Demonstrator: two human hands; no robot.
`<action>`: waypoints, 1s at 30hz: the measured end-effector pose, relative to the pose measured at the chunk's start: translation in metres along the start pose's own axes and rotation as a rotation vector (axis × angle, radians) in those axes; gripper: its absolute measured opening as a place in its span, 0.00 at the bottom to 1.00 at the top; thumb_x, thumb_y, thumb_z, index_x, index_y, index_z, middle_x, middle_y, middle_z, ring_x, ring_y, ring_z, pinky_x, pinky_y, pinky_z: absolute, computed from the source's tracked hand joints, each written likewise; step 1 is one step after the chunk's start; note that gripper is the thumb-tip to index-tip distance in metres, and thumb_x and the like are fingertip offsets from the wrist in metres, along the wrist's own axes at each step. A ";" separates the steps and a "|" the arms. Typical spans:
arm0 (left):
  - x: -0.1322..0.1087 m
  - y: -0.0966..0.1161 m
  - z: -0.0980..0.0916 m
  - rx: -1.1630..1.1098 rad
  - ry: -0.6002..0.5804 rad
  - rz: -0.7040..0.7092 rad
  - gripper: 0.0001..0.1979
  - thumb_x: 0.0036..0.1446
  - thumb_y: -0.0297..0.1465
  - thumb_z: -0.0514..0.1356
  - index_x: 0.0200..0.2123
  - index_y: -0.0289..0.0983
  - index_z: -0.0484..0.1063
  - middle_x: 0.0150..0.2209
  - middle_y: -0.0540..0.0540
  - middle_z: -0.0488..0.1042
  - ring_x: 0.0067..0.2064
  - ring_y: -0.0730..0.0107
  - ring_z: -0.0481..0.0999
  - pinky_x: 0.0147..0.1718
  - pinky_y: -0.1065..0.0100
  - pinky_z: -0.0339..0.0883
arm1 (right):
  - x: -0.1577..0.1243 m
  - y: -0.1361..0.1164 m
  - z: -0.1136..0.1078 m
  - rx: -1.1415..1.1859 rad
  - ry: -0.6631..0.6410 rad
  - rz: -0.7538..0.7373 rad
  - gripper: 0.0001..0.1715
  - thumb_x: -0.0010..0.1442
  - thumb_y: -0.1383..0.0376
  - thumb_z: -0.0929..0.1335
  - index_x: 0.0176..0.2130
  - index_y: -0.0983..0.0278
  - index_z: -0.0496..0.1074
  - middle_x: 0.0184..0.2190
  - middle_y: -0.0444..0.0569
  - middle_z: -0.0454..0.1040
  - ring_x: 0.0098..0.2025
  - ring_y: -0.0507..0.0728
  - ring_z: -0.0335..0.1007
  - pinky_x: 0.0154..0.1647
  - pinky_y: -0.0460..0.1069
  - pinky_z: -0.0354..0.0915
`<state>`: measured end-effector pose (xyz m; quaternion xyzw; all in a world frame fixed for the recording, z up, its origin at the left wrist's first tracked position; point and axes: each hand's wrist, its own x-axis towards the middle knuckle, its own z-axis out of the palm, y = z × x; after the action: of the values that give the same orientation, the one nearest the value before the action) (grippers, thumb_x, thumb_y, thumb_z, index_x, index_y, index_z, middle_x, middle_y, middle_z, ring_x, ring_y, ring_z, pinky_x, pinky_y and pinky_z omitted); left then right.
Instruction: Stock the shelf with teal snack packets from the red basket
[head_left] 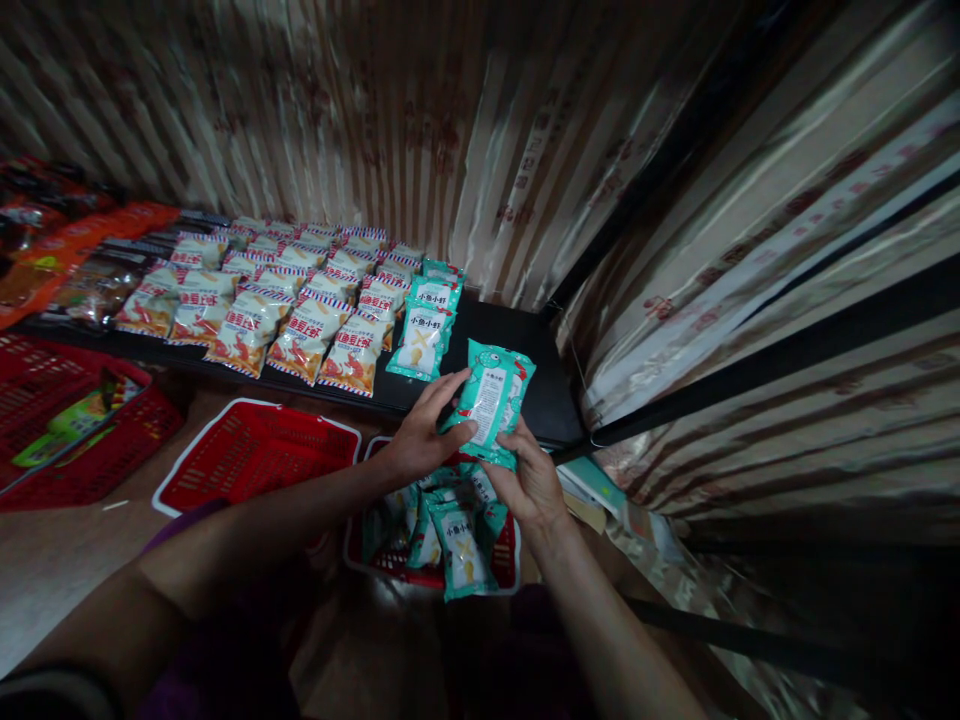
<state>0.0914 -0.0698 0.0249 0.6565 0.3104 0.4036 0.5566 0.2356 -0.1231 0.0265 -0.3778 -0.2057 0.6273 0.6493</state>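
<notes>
A teal snack bag (491,398) is held between my two hands, its printed back panel facing me, above the near edge of the black shelf (551,385). My left hand (431,430) grips its left side, thumb on the front. My right hand (532,475) is closed on its lower right corner. Below them, a red basket (508,560) with a white rim holds several more teal snack bags (461,545). Just behind my left hand, other teal bags (420,340) lie in a short column on the shelf.
Rows of white and orange snack bags (300,320) fill the shelf's middle. Orange and dark packets (82,260) lie at its left end. A red basket (262,450) and another red basket with green packets (75,430) stand on the floor. Black rack bars (750,350) cross the right side.
</notes>
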 end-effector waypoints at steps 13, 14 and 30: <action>-0.002 -0.022 0.008 -0.333 0.012 -0.265 0.21 0.47 0.36 0.62 0.45 0.34 0.70 0.37 0.46 0.78 0.36 0.67 0.77 0.37 0.66 0.72 | 0.002 -0.006 -0.005 -0.092 0.011 0.018 0.26 0.48 0.69 0.72 0.47 0.54 0.69 0.41 0.41 0.78 0.42 0.56 0.74 0.47 0.54 0.69; -0.001 -0.024 0.008 -0.318 0.052 -0.258 0.20 0.46 0.34 0.62 0.44 0.34 0.70 0.36 0.46 0.78 0.36 0.67 0.77 0.37 0.66 0.71 | 0.003 -0.006 -0.005 -0.119 0.021 0.019 0.26 0.48 0.67 0.73 0.47 0.54 0.69 0.41 0.41 0.78 0.42 0.56 0.74 0.45 0.53 0.69; -0.015 -0.019 0.005 0.142 -0.053 -0.214 0.21 0.50 0.26 0.57 0.49 0.39 0.71 0.40 0.48 0.78 0.34 0.69 0.77 0.37 0.69 0.69 | 0.026 -0.029 -0.041 -0.080 0.404 -0.222 0.13 0.41 0.65 0.77 0.27 0.61 0.72 0.25 0.38 0.77 0.26 0.49 0.72 0.26 0.43 0.68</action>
<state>0.0892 -0.0814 0.0032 0.6678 0.3914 0.3015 0.5567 0.2884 -0.1055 0.0172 -0.4963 -0.1365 0.4549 0.7267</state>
